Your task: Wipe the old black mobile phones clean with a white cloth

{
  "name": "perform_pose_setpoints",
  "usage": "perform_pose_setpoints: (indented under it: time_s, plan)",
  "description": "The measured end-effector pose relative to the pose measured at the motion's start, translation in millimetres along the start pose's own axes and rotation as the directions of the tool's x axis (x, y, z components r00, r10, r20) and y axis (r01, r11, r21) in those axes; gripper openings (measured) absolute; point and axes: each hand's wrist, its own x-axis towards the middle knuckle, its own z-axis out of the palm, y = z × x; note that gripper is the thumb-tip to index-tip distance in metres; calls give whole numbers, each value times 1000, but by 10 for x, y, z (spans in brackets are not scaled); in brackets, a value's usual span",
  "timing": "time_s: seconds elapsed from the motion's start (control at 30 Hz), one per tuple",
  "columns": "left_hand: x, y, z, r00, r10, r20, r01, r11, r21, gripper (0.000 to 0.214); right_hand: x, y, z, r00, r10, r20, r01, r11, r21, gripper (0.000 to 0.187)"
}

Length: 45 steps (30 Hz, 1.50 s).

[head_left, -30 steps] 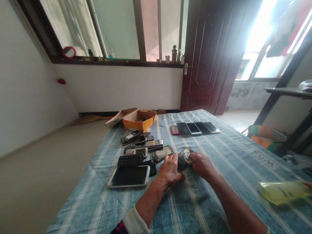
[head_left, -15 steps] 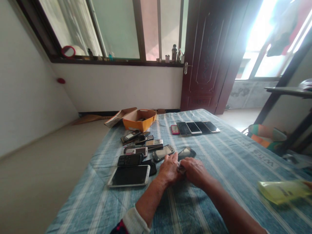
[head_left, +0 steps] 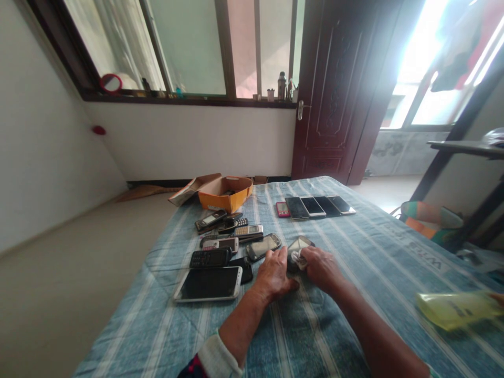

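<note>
A dark mobile phone (head_left: 302, 242) with a shiny screen lies on the striped cloth in front of me. My left hand (head_left: 273, 275) grips its near left edge, fingers along the side and thumb at the lower end. Pinched in the fingers of my right hand (head_left: 322, 266) is a crumpled white wipe (head_left: 298, 259), pressed against the phone's screen. Just left of that phone is a grey touchscreen phone (head_left: 264, 245). A large white smartphone (head_left: 210, 284) lies nearer me, beside a black keypad phone (head_left: 210, 258) and several other old phones.
An orange box (head_left: 230, 201) with its lid open stands at the far left edge of the bed-like surface (head_left: 378, 273). A row of several phones, with a pink phone (head_left: 282, 209) at its left end, lies farther back. A yellow packet (head_left: 452, 310) is at right.
My right hand has slid the white wipe right and slightly upward over the phone, away from my left hand. The left hand stays almost where it was, its thumb now showing.
</note>
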Motion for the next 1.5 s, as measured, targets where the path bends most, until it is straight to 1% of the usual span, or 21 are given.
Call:
perform_pose_setpoints:
  time_s: [0.13,0.2,0.27,0.37,0.43,0.63,0.73,0.87,0.97,1.03,1.07,1.13,1.23,1.3,1.37,1.5]
  plan:
    - [-6,12,-10,1000,2,-18,-2,1000,12,85,-64,-129,22,993,-105,44,103,994,48,17]
    - [-5,12,-11,1000,2,-18,-1,1000,16,84,-71,-136,14,991,-120,61,116,991,64,14]
    - [-4,12,-14,1000,-3,-8,4,1000,23,84,-62,-107,-5,995,-88,55,84,994,65,16]
    - [-8,16,-23,1000,-4,-1,4,1000,26,86,-45,-56,-24,1000,-17,13,17,997,69,20]
    - [-12,19,-27,1000,3,-5,-3,1000,24,86,-49,-58,-16,1000,-8,-2,9,997,80,21]
    - [-2,5,-5,1000,0,-3,0,1000,29,85,-105,-185,54,990,-139,33,134,985,112,19]
    - [7,-5,8,1000,6,4,-7,999,32,84,-111,-215,62,983,-173,53,166,979,120,18]
    - [9,-2,0,1000,-6,16,6,1000,27,88,-95,-194,34,986,-150,71,144,986,81,18]
    - [1,11,-21,1000,-4,13,4,1000,25,90,-79,-139,-3,996,-78,51,76,996,53,20]
    - [-6,17,-33,1000,-2,18,1,1000,24,91,-74,-107,-20,999,-27,24,26,998,60,21]
    - [-8,19,-35,1000,-1,17,0,1000,22,91,-74,-100,-22,1000,-21,16,19,997,74,21]
    - [-9,18,-33,1000,2,10,-2,1000,22,91,-80,-110,-9,998,-52,20,49,992,115,19]
    - [-3,12,-22,1000,3,6,-3,1000,29,89,-96,-165,33,990,-132,44,124,979,161,17]
    - [0,10,-17,1000,0,9,0,1000,30,89,-101,-190,49,989,-142,38,134,978,157,18]
    - [-1,10,-17,1000,0,11,0,1000,31,90,-95,-184,42,993,-113,28,108,984,139,18]
    - [-5,1,-15,1000,13,9,-13,1000,22,95,-67,-104,-14,1000,-14,4,13,994,106,20]
